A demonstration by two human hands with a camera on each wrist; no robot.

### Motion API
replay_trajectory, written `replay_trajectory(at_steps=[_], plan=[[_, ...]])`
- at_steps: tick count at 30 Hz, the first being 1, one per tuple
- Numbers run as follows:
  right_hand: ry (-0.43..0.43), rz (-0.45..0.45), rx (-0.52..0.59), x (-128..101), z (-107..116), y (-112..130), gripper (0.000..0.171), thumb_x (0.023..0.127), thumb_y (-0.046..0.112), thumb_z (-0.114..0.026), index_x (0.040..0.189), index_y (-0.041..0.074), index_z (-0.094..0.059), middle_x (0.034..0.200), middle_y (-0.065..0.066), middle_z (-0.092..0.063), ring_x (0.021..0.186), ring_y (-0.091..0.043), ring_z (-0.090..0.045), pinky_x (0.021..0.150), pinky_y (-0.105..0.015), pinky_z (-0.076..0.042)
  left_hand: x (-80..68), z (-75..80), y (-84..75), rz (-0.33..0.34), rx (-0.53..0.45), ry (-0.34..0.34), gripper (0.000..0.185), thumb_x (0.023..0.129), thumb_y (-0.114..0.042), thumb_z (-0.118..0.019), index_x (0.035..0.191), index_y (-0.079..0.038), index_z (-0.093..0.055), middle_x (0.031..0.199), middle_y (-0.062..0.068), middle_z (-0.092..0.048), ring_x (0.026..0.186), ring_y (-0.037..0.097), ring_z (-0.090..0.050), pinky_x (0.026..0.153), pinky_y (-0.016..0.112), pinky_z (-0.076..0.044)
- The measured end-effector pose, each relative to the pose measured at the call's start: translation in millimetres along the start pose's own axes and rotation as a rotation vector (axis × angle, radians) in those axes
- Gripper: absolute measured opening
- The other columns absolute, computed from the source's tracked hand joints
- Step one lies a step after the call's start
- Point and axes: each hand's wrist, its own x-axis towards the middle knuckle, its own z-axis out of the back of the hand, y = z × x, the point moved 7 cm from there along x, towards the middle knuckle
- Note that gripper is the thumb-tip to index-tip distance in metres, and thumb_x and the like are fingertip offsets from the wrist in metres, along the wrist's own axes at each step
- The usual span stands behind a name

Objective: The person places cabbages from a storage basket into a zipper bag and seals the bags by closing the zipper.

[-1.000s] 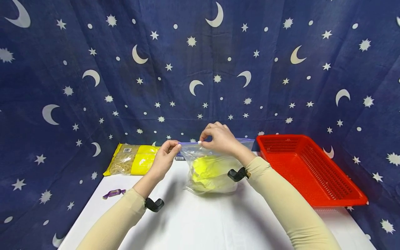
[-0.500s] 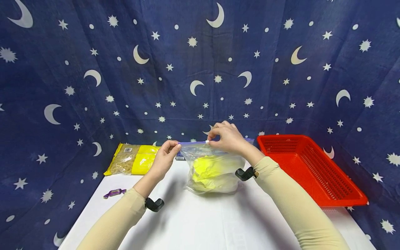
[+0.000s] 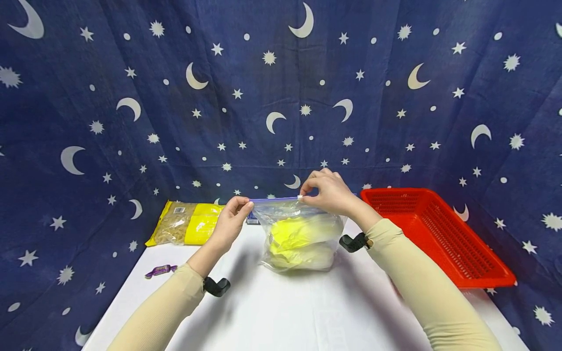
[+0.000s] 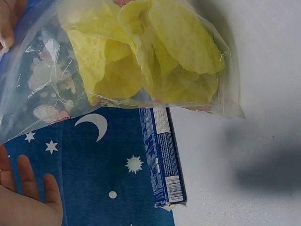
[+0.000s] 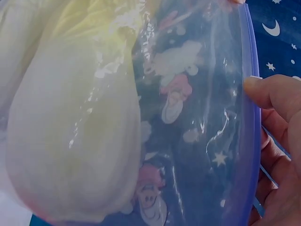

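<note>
A clear slider zip bag (image 3: 281,210) stands upright on the white table, and through its plastic show pieces of napa cabbage (image 3: 298,236) with yellow leaves and thick white stems. My left hand (image 3: 230,220) pinches the left end of the purple zip strip between thumb and fingers. At the strip, my right hand (image 3: 328,194) pinches the white slider (image 3: 300,198), right of the strip's middle. The right wrist view has the thumb (image 5: 270,92) against the purple strip (image 5: 253,52). Yellow leaves (image 4: 181,40) face the left wrist camera; pink-and-white cartoon prints mark the bag.
At the back left lies a yellow bag of pasta-like pieces (image 3: 175,226), with a purple wrapped candy (image 3: 161,271) nearer the front. A blue box with a barcode (image 4: 162,155) sits behind the zip bag. The red plastic basket (image 3: 421,234) stands on the right.
My right hand has slid the white slider rightward along the zip strip. My left hand keeps its hold on the strip's left end, and the bag stays in place.
</note>
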Motion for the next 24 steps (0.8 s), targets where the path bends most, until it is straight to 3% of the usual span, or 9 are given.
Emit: replay_trajectory(at_steps=[8, 24], plan=[[-0.008, -0.013, 0.020, -6, 5, -9, 0.009, 0.087, 0.033, -0.079, 0.084, 0.026, -0.075, 0.097, 0.010, -0.062, 0.100, -0.019, -0.048, 0.092, -0.042, -0.036, -16.2, -3.1, -31.0, 0.011, 0.024, 0.020, 0.019, 0.104, -0.011, -0.060, 0.115, 0.004, -0.058, 0.101, -0.004, -0.057, 0.100, 0.012, -0.052, 0.089, 0.025, -0.044], [-0.025, -0.038, 0.030, -19, 15, -27, 0.007, 0.087, 0.029, -0.079, 0.086, 0.024, -0.075, 0.100, 0.001, -0.066, 0.100, -0.022, -0.048, 0.088, -0.043, -0.035, -15.0, -3.7, -28.2, 0.010, -0.011, 0.018, 0.019, 0.105, -0.010, -0.058, 0.117, 0.005, -0.057, 0.104, 0.006, -0.059, 0.104, 0.013, -0.055, 0.097, 0.028, -0.044]])
